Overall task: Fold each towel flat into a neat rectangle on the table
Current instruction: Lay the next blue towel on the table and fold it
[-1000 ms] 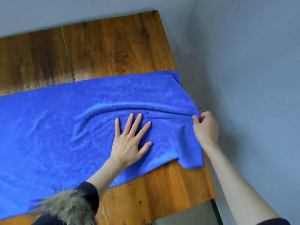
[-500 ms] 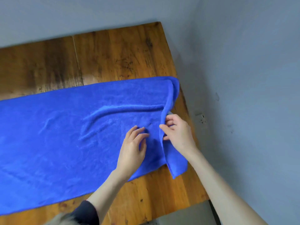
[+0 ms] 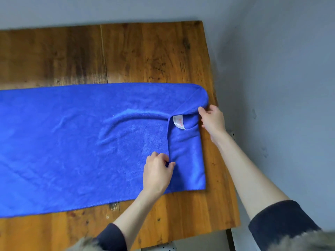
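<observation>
1 towel [image 3: 72, 142], left end cut off

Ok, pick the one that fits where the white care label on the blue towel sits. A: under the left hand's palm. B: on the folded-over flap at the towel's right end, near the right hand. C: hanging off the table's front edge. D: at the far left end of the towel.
B: the white label lies on the turned-over flap of the blue towel, close to the right hand.
</observation>
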`<state>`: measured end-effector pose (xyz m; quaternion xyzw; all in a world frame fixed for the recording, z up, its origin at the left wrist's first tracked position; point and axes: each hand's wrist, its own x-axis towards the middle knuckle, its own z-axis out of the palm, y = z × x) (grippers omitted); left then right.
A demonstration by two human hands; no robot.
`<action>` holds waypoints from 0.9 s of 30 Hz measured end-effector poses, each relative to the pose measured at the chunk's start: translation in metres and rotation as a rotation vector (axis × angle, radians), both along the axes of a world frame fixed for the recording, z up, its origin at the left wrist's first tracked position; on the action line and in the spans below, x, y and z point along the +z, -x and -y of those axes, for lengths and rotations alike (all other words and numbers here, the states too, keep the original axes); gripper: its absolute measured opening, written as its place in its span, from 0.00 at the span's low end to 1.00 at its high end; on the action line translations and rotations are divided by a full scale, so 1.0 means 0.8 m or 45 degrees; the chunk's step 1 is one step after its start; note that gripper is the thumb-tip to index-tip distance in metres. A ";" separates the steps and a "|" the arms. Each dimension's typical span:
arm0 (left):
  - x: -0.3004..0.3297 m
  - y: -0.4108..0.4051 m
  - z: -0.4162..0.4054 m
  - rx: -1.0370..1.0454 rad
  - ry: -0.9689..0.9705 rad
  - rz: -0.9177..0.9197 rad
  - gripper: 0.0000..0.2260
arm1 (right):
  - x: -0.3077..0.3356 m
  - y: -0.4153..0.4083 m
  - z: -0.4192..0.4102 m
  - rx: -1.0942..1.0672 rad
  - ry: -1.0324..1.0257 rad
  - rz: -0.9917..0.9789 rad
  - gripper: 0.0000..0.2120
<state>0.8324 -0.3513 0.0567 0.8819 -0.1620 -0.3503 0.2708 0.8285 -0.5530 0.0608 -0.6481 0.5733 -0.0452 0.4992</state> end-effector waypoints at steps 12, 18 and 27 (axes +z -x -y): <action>0.026 -0.010 -0.026 0.290 0.236 -0.362 0.03 | 0.043 -0.024 -0.006 0.133 0.184 -0.023 0.06; 0.078 -0.040 -0.067 0.416 0.454 -0.372 0.04 | 0.108 -0.066 -0.054 0.254 0.165 0.142 0.04; 0.149 -0.123 -0.227 0.598 0.625 -0.138 0.04 | 0.190 -0.164 -0.197 0.558 0.248 0.324 0.02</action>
